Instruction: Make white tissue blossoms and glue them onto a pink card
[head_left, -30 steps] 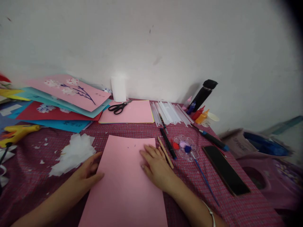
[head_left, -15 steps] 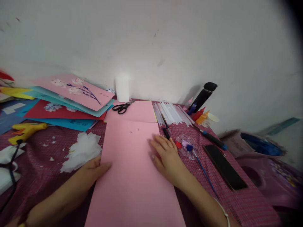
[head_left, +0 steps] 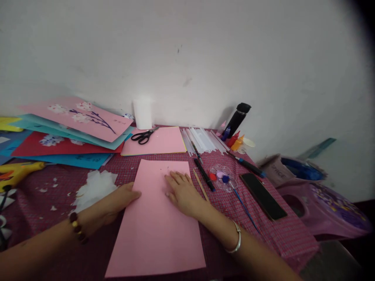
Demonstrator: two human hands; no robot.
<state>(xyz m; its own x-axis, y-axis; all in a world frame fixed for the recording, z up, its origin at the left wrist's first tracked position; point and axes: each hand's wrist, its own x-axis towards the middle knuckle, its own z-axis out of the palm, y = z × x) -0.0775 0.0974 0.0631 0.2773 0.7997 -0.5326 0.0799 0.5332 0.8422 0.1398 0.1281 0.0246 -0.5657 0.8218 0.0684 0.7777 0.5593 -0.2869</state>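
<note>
A pink sheet of paper [head_left: 159, 230] lies lengthwise on the table before me, with a few tiny dark specks near its far end. At its left edge, my left hand [head_left: 124, 197] pinches the sheet, thumb on top and the other fingers mostly hidden. Flat on the upper right of the paper rests my right hand [head_left: 184, 195], fingers stretched out. Just right of it are a black marker [head_left: 204, 174] and a thin wooden stick [head_left: 200, 184]. Crumpled white tissue pieces [head_left: 95, 189] sit left of the sheet.
Black scissors [head_left: 143, 136] lie on a paper stack [head_left: 158, 144] at the back. Painted cards [head_left: 88, 121] and a yellow glue gun [head_left: 20, 173] occupy the left. A paint palette [head_left: 218, 183], blue brush [head_left: 244, 207], phone [head_left: 263, 195] and paint bottles [head_left: 237, 142] stand or lie right.
The pink sheet has come toward me, off the stack behind it. My right hand has shifted left onto the paper, uncovering the marker and the stick. The view has moved slightly.
</note>
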